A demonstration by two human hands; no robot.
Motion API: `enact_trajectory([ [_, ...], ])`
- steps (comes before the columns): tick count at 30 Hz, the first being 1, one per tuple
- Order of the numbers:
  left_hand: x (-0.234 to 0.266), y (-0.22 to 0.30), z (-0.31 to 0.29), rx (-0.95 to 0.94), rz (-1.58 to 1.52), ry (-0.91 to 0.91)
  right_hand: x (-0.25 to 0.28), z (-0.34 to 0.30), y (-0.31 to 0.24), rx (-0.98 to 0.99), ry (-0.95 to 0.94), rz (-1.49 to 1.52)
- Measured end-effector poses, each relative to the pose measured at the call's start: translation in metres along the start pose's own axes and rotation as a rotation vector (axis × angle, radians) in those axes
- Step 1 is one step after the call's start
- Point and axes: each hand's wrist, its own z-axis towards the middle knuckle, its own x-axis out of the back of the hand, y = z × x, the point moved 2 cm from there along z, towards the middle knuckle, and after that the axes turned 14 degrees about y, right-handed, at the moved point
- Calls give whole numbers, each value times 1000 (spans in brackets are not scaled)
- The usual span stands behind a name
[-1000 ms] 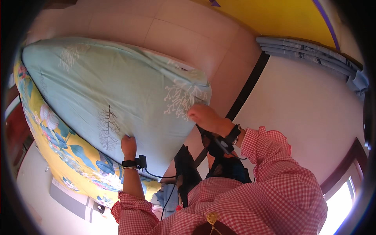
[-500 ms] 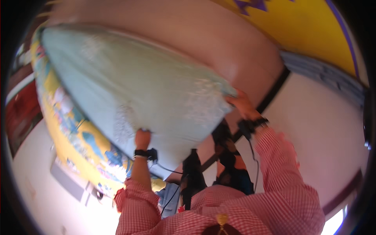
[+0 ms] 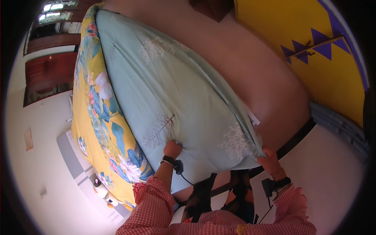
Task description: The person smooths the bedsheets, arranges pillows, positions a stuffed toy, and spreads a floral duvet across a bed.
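Shift since one second ago: we see both hands and the cloth farther right in the frame, the right hand now lower right; the view has turned too, with more of the yellow panel showing.
Left hand (image 3: 172,149): we record a closed fist just below centre, gripping the cloth, creases spreading from it.
Right hand (image 3: 268,158): lower right; we note fingers and thumb narrowed on the cloth's right-hand edge, holding it.
Pale green cloth (image 3: 188,98): runs from the upper left down to lower centre, its white and dark branch prints in view; we see long folds along its right side.
Yellow floral cloth (image 3: 90,137): left of centre, bordering the green one along its left side.
Floor (image 3: 254,66): pinkish, upper centre to right, beyond the green cloth's right edge.
Yellow panel (image 3: 274,23): upper right; we count several purple triangles on it.
Blue-grey folded cloth (image 3: 338,131): right edge of the frame, below the panel.
Red cabinet (image 3: 51,70): upper left.
Sleeves (image 3: 150,203): red-and-white check, lower edge.
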Motion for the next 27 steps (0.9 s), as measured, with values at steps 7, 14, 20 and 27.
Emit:
enact_trajectory([
  [7, 1, -5, -2, 70, 24, -50, 9, 8, 29, -105, 150, 29],
  [14, -13, -11, 12, -44, 23, 5, 74, 73, 95, 317, 487, -680],
  [20, -6, 5, 1, -38, 25, 2, 68, 95, 71, 585, 678, -824],
  [27, -5, 7, -1, 15, 1, 11, -184, 41, -68, 1074, 157, -440],
])
